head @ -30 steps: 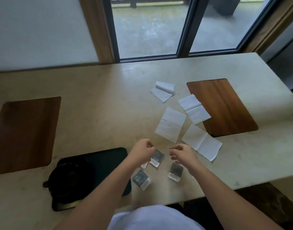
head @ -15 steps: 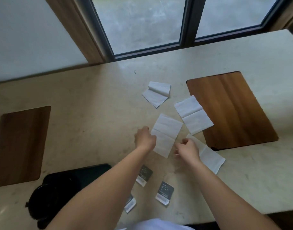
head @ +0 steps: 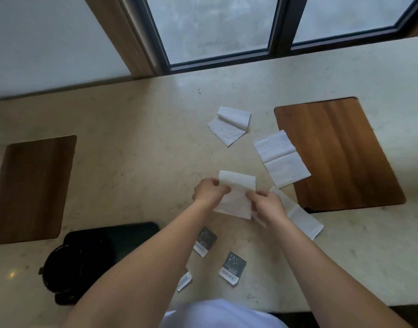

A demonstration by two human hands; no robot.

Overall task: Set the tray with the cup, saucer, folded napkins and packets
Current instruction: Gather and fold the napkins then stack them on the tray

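— Both hands, left [head: 209, 191] and right [head: 267, 205], pinch our napkin [head: 236, 197] by its side edges, above the packets [head: 232, 265].
— Thin and soft, so we hold gently.

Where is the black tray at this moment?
In the head view, the black tray lies at the lower left of the table, near its front edge, left of the left forearm and beside the packets.

Four white napkins: one [head: 236, 197] pinched between both hands, one [head: 302, 216] just right of that grip, two farther beyond it [head: 282, 158] [head: 229, 125]. Three dark packets lie nearer the person than the grip [head: 204, 241] [head: 232, 268] [head: 184, 280]. Two wooden mats, one [head: 28, 188] far left, one [head: 338, 155] right. One black tray [head: 132, 235], lower left.
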